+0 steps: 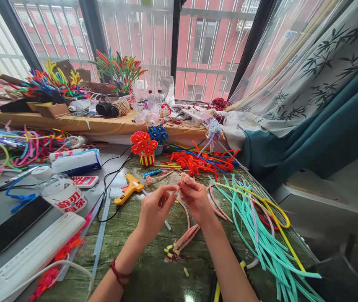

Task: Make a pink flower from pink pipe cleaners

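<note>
A pink pipe cleaner (186,179), coiled at its top, is pinched in my right hand (197,200). My left hand (156,207) meets it from the left, thumb and forefinger closed on what appears to be the same piece; the contact point is partly hidden. Under the hands, several loose pink pipe cleaners (189,239) lie on the dark green table. Short yellow bits (169,250) rest at their near end. A similar pink coil (148,180) on a stem lies beyond my left hand. The yellow glue gun (131,188) is left of it.
Turquoise pipe cleaners (260,226) spread over the right side, red ones (194,161) behind. A pot of red flowers (144,147) stands at the back beside blue flowers (158,135). On the left are a bottle (58,188), a white power strip (34,256) and a black cable (105,188).
</note>
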`<state>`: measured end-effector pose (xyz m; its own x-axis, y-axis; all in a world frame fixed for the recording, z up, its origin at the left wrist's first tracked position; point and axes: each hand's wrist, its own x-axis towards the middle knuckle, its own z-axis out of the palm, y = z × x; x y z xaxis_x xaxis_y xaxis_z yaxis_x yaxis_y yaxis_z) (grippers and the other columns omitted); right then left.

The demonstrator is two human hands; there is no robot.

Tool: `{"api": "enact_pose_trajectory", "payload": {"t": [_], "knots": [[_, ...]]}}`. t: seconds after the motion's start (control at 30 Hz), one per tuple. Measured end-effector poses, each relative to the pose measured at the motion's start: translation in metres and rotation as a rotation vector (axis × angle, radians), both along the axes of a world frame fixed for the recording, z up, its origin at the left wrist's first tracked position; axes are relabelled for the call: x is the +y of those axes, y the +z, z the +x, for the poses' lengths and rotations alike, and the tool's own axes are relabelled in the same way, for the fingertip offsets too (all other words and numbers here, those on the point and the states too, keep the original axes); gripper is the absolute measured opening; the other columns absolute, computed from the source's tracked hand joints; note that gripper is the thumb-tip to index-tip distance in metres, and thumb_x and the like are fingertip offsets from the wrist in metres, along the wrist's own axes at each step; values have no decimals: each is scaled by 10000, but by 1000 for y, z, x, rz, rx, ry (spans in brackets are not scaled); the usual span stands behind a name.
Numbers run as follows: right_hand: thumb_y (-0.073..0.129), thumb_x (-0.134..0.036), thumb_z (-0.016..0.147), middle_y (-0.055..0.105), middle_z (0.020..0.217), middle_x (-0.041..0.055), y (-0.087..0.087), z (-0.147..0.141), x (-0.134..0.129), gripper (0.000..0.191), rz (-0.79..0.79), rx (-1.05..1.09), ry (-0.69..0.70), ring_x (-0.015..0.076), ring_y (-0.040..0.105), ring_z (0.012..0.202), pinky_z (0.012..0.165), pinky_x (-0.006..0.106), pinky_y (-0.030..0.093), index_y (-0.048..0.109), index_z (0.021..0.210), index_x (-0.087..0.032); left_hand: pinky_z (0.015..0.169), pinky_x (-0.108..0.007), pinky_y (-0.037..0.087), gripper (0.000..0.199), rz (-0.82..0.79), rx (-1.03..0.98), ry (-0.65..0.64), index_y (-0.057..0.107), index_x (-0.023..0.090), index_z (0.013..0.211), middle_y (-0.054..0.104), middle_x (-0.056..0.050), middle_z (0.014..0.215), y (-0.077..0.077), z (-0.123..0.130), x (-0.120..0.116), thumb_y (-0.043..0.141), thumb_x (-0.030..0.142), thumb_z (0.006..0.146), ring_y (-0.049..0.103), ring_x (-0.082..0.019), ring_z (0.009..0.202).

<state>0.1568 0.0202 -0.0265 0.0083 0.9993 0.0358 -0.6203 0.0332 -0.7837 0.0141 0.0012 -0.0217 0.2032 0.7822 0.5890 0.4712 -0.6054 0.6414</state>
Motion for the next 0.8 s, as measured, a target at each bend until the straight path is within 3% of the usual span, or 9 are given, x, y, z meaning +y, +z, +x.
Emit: {"api": "enact_pose_trajectory", "payload": {"t": [0.13, 0.33, 0.43, 0.63, 0.8], "knots": [[867, -263, 563, 693, 697, 8, 1, 2, 0, 226, -36, 42, 7, 76, 519, 510, 448, 200, 386, 747, 741, -192, 589, -218, 408, 180, 111, 111, -52, 687, 167, 978, 664, -27, 734, -2, -6, 1, 529, 233, 920, 571, -115, 612], [865, -191, 531, 692, 613, 31, 1, 6, 0, 231, -94, 75, 26, 84, 518, 455, 375, 192, 352, 762, 732, -142, 505, -207, 339, 282, 224, 275, -194, 716, 164, 953, 562, 0, 588, 3, -13, 2, 442, 230, 962, 490, -98, 515], [864, -187, 526, 696, 621, 26, 0, 6, 1, 234, -105, 110, 21, 84, 534, 467, 374, 179, 375, 763, 732, -145, 515, -207, 353, 298, 225, 339, -173, 704, 150, 950, 569, -9, 610, 6, -15, 2, 419, 236, 973, 504, -101, 532], [845, -174, 556, 704, 669, 12, -4, 11, 4, 173, -102, 183, -15, 75, 554, 480, 380, 163, 414, 738, 691, -166, 541, -218, 383, 290, 207, 359, -208, 697, 152, 888, 610, -23, 642, 9, -15, -1, 427, 221, 968, 547, -119, 574], [832, -178, 597, 685, 666, -8, -3, 15, 3, 178, -81, 233, 12, 54, 520, 465, 382, 140, 409, 725, 739, -180, 574, -219, 423, 226, 187, 249, -200, 697, 144, 925, 655, -37, 698, 10, -14, -2, 482, 210, 946, 579, -124, 610]]}}
